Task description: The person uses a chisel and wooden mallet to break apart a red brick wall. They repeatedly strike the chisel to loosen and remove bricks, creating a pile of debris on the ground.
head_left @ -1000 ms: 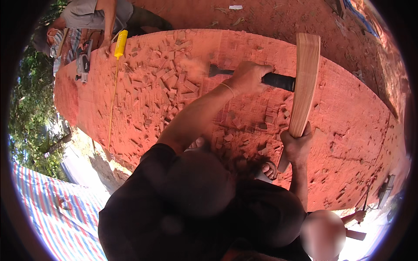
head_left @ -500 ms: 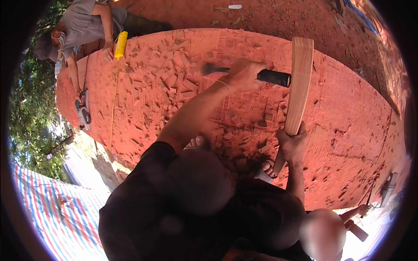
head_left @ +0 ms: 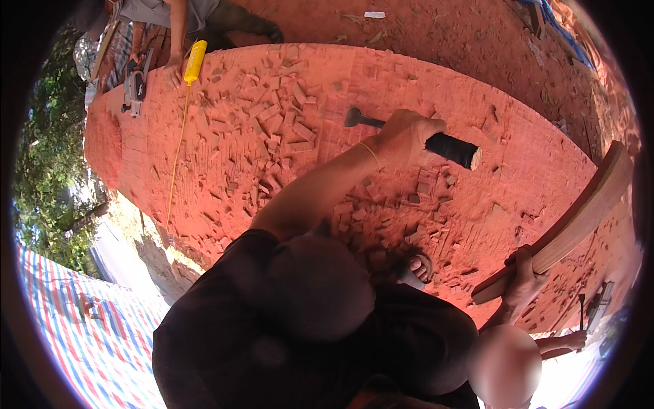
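Observation:
My left hand (head_left: 407,133) is closed around a chisel (head_left: 451,150). Its dark flared blade points left, and the black-wrapped handle sticks out to the right with a pale wooden end. Out to the right, my right hand (head_left: 524,279) grips a long flat wooden club (head_left: 587,215) near its narrow end. The club slants up and away to the right, apart from the chisel. Below both tools lies a big reddish wooden slab (head_left: 518,146), its surface chipped and scored.
Loose wood chips (head_left: 279,116) litter the slab. A yellow bottle-shaped thing (head_left: 195,61) with a cord lies at the far left, near a co-worker's hand (head_left: 174,70) and a power tool (head_left: 135,92). Another person's hand (head_left: 576,339) shows at the lower right. My foot (head_left: 419,269) rests on the slab.
The club has swung from beside the chisel's handle end down to the right. The chisel has shifted slightly right and its handle tilts lower. The co-worker's power tool moved farther back.

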The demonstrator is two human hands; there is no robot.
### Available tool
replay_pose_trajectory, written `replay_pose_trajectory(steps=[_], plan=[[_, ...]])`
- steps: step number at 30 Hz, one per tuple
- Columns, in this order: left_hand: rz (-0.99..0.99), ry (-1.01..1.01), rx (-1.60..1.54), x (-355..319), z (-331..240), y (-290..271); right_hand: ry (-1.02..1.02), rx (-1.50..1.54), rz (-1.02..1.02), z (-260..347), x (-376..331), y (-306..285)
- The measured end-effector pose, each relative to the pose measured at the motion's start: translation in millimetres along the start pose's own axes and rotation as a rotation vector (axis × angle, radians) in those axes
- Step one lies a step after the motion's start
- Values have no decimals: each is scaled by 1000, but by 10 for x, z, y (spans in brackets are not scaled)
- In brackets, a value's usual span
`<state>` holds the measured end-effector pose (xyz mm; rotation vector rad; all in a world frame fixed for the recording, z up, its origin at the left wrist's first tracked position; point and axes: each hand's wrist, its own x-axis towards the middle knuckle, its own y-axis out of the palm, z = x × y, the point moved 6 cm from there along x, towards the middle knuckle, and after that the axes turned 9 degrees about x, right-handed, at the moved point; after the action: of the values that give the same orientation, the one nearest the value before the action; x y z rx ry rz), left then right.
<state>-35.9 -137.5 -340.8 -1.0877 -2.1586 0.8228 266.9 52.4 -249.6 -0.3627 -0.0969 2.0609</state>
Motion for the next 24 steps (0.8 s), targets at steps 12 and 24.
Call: replay_pose_trajectory(steps=[12, 24], plan=[[-157, -38, -65, 44, 222, -70, -90, 232, 77, 562, 32, 1045], [-21, -50, 18, 98, 336, 120, -84, 554, -201, 1239, 388, 564]])
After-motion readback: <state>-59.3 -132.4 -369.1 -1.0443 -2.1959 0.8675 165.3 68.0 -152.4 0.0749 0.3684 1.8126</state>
